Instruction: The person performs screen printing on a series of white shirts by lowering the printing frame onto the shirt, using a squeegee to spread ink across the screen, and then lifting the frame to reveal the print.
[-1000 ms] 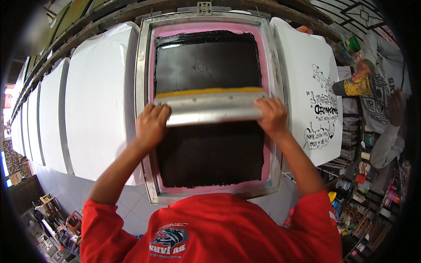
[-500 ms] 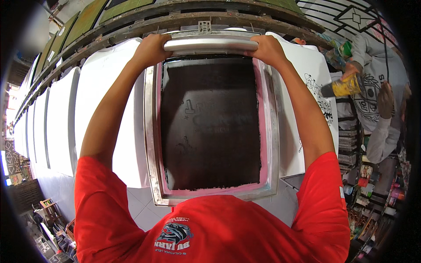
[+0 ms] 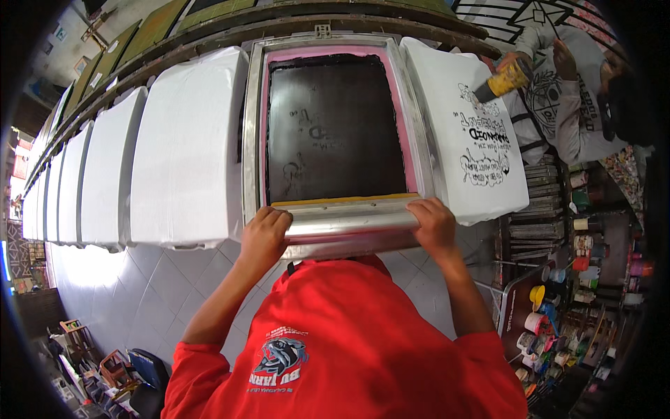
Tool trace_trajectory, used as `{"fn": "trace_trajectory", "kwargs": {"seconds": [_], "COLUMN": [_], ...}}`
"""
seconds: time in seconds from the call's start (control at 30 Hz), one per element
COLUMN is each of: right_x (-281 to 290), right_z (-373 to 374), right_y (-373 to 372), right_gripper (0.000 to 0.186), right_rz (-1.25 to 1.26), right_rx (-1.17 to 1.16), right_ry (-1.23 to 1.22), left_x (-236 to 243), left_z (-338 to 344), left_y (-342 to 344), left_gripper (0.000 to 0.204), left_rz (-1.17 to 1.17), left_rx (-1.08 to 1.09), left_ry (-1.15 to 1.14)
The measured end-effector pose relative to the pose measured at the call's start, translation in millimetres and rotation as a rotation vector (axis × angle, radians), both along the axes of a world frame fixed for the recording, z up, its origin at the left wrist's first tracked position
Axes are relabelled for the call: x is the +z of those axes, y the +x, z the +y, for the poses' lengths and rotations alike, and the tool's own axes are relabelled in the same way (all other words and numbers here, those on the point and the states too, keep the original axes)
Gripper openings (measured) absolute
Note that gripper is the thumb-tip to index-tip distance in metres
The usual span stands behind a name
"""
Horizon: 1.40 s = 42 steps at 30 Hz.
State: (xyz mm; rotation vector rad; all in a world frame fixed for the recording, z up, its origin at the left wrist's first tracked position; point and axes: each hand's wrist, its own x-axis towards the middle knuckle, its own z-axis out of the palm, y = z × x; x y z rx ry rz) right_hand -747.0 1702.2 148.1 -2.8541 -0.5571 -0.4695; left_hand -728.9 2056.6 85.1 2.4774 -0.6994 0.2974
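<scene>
A wide metal squeegee (image 3: 349,221) with a yellowish blade edge lies across the near end of a screen printing frame (image 3: 424,140). My left hand (image 3: 266,234) is wrapped round its left end, and my right hand (image 3: 433,222) grips the right end. Black ink coats the mesh (image 3: 335,133), with faint lettering showing through and a pink border along its sides. Metal bars form the frame's rim. Whatever lies beneath the screen is hidden.
To the right lies a white shirt (image 3: 481,188) with black print, where another person (image 3: 558,91) points a yellow heat gun (image 3: 504,80). Blank white shirts (image 3: 185,153) line up on the left. Paint pots (image 3: 537,321) crowd the lower right, and a hinge (image 3: 322,31) sits at the frame's far end.
Both my hands have drawn the squeegee from the far end of the screen to the near end. My elbows are now bent, and the other person's heat gun has shifted.
</scene>
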Motion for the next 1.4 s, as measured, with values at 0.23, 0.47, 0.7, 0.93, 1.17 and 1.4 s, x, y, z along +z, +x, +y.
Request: {"fn": "trace_trajectory", "kwargs": {"seconds": [0.23,0.47,0.7,0.93,1.17,1.4], "right_x": [-54.7,-66.5,-60.9,-101.9,-58.2,-39.8], "right_z": [-4.5,-13.4,-34.5,-91.7,-55.1,26.2], "right_y": [-41.7,-56.7,-59.7,-27.0,-28.5,-56.2], "right_gripper": [0.035,0.053,0.057,0.063,0.049,0.042], "right_rz": [-0.163,-0.083,-0.187,0.426,0.273,0.122], "right_rx": [0.049,0.113,-0.274,-0.690,-0.735,-0.677], "right_ry": [-0.040,-0.019,0.287,0.640,0.502,0.508], "left_x": [-41.1,-45.3,-68.1,-105.2,-77.4,-74.6], "left_z": [-5.5,-9.3,14.1,37.7,39.5,125.2], "left_y": [-45.1,-66.2,-55.7,-11.9,-19.2,-32.4], "left_gripper": [0.047,0.048,0.043,0.054,0.051,0.042], "left_rz": [-0.138,-0.003,0.024,0.793,0.598,0.559], "left_rx": [0.031,0.012,0.560,0.728,0.825,0.775], "left_ry": [0.043,-0.027,-0.323,-0.675,-0.566,-0.614]}}
